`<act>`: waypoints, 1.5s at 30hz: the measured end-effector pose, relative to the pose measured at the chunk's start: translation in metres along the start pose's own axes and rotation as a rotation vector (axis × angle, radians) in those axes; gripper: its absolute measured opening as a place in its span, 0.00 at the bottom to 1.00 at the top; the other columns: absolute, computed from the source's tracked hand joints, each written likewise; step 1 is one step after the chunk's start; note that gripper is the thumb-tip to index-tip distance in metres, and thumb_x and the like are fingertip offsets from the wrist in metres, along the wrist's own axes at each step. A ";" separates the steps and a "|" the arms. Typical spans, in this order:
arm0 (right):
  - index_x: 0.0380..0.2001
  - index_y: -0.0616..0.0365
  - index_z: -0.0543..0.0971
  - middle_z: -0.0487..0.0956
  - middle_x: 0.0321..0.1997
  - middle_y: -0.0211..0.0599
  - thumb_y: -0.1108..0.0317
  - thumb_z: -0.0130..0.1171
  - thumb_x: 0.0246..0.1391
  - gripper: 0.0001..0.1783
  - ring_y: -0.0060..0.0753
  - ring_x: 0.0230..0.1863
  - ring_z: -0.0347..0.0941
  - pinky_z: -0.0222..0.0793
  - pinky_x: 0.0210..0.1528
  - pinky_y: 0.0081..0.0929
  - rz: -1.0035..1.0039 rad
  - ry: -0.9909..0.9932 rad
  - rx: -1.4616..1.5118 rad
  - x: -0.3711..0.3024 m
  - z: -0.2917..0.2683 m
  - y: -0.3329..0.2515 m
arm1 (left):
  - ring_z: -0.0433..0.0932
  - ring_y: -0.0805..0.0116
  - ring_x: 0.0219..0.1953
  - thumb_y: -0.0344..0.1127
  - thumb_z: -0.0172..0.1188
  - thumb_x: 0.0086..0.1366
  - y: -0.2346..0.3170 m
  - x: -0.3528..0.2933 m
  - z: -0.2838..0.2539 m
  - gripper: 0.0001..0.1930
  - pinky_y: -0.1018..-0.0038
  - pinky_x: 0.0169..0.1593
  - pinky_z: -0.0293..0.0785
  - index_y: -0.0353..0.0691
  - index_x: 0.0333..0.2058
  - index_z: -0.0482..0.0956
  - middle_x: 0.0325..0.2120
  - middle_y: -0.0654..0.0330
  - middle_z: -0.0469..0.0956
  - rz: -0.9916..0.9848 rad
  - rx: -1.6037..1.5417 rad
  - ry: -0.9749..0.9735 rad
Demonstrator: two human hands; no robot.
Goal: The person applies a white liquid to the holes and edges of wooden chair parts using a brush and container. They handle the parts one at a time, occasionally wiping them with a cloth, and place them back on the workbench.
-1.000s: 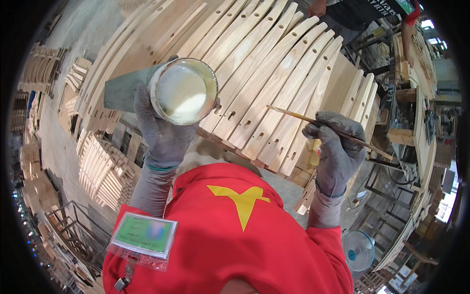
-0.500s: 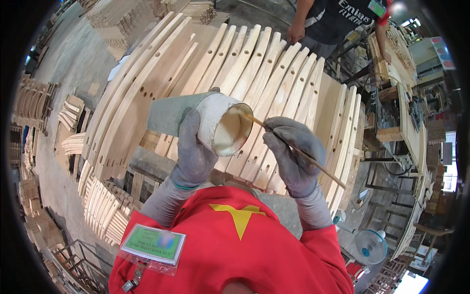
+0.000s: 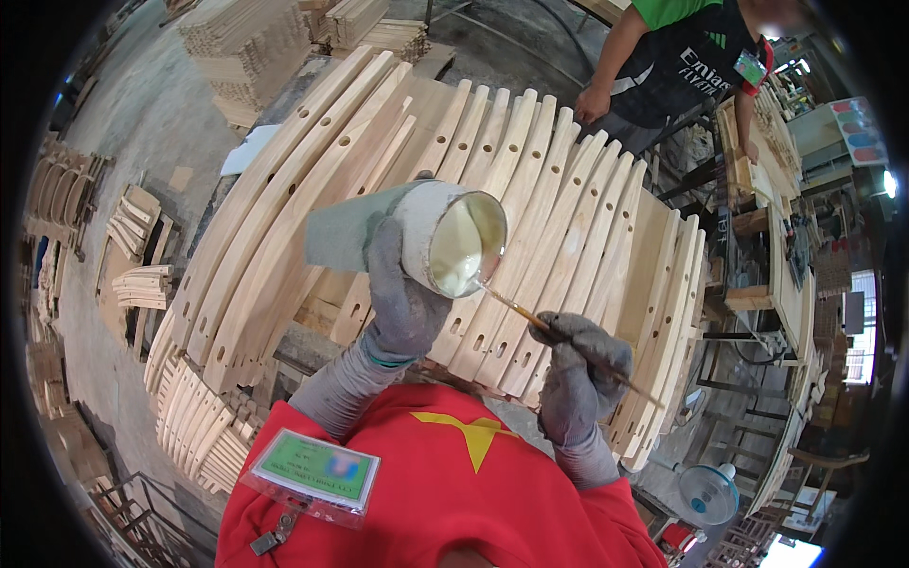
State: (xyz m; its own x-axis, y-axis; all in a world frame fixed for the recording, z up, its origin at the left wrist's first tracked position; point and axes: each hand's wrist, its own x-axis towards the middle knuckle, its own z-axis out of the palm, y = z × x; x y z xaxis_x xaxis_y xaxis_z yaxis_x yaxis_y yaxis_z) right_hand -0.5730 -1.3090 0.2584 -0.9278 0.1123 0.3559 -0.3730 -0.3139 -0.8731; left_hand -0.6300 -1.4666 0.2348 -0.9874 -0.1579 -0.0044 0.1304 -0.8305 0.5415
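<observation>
My left hand (image 3: 402, 303), in a grey glove, grips a tilted tin can (image 3: 445, 237) with pale creamy liquid inside. My right hand (image 3: 578, 379), also gloved, holds a thin brush (image 3: 530, 317) whose tip dips into the can's mouth. Both hands hover over a row of curved pale wooden slats (image 3: 530, 199) with drilled holes, laid side by side on a bench. A grey paper sheet (image 3: 346, 232) lies on the slats behind the can.
Another person (image 3: 682, 66) in a dark and green shirt leans a hand on the far end of the slats. Stacks of wooden parts (image 3: 142, 275) stand on the floor at left. A workbench (image 3: 776, 246) and a small fan (image 3: 710, 492) are at right.
The can tilted from mouth-up to sideways and moved right. My right hand came in from the right and put the brush tip into the can.
</observation>
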 end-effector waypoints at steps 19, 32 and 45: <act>0.32 0.60 0.68 0.75 0.39 0.51 0.77 0.48 0.53 0.02 0.39 0.38 0.76 0.78 0.38 0.34 0.382 0.310 0.090 0.084 -0.006 0.070 | 0.64 0.64 0.55 0.54 0.39 0.65 -0.027 0.102 -0.060 0.27 0.65 0.59 0.60 0.40 0.55 0.61 0.51 0.60 0.67 -0.150 0.017 0.087; 0.32 0.68 0.71 0.76 0.28 0.40 0.66 0.57 0.50 0.13 0.28 0.25 0.76 0.75 0.28 0.21 0.392 -0.002 -0.455 0.299 -0.097 0.245 | 0.66 0.60 0.54 0.52 0.36 0.66 -0.044 0.131 -0.138 0.25 0.52 0.53 0.67 0.42 0.54 0.61 0.50 0.59 0.66 -0.299 0.114 0.081; 0.28 0.61 0.75 0.78 0.24 0.42 0.46 0.59 0.43 0.25 0.46 0.30 0.75 0.68 0.35 0.37 -0.051 -0.193 -1.127 0.307 -0.104 0.331 | 0.66 0.64 0.53 0.49 0.37 0.66 -0.065 0.128 -0.171 0.23 0.63 0.56 0.65 0.41 0.53 0.63 0.50 0.60 0.68 -0.362 -0.047 0.159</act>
State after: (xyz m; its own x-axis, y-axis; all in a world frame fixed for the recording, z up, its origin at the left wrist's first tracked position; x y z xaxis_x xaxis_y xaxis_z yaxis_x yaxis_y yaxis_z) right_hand -0.9828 -1.2805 0.0441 -0.9300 -0.0767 0.3596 -0.3008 0.7213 -0.6239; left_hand -0.7496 -1.5239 0.0550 -0.9446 0.0716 -0.3203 -0.2160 -0.8704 0.4424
